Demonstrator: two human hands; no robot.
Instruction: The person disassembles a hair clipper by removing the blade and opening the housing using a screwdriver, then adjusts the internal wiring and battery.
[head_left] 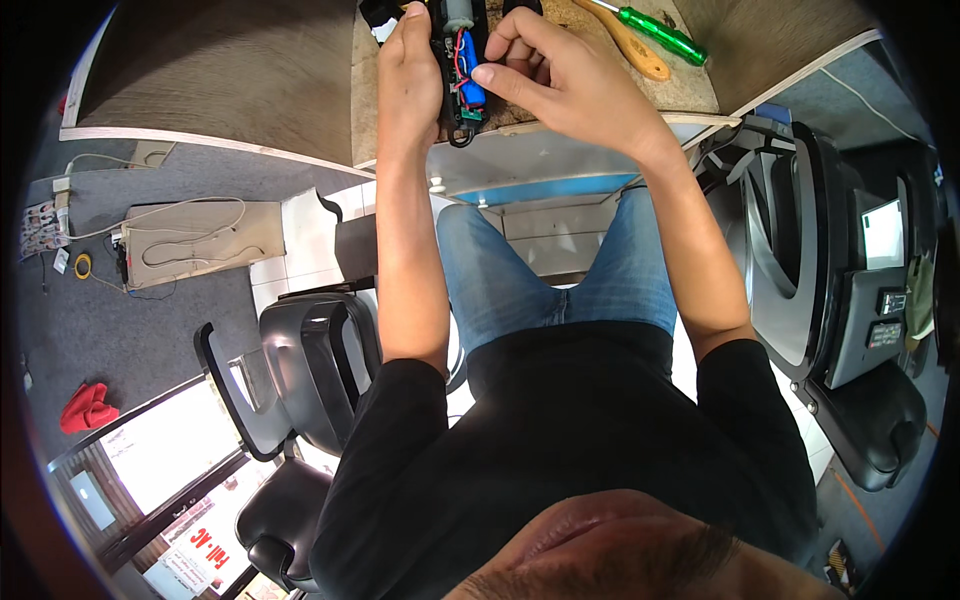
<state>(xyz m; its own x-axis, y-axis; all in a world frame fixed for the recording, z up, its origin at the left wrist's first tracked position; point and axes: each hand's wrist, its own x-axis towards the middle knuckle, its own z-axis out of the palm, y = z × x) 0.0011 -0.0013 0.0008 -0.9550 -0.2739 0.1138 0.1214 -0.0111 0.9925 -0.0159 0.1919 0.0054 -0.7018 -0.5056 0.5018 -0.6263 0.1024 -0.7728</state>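
Observation:
An opened black handheld electric device (pixel 450 75) lies lengthwise at the top middle, over the brown work surface. Inside it show a grey cylindrical motor (pixel 458 14), a blue battery (pixel 471 70), thin red and black wires, and a bit of green circuit board (pixel 471 116). My left hand (pixel 408 80) is closed along the device's left side; its fingertips are partly cut off by the top edge. My right hand (pixel 560 75) is at the device's right side, thumb tip at the battery. Its fingers are bent, with a small gap between thumb and index finger and nothing visible there.
Right of my right hand lie a green-handled screwdriver (pixel 660 36) and a wooden-handled tool (pixel 637 45). Wooden side panels (pixel 220 70) flank the work surface. Black chairs (pixel 315 370) stand to the left and right. A cable (pixel 205 235) runs over a board on the floor.

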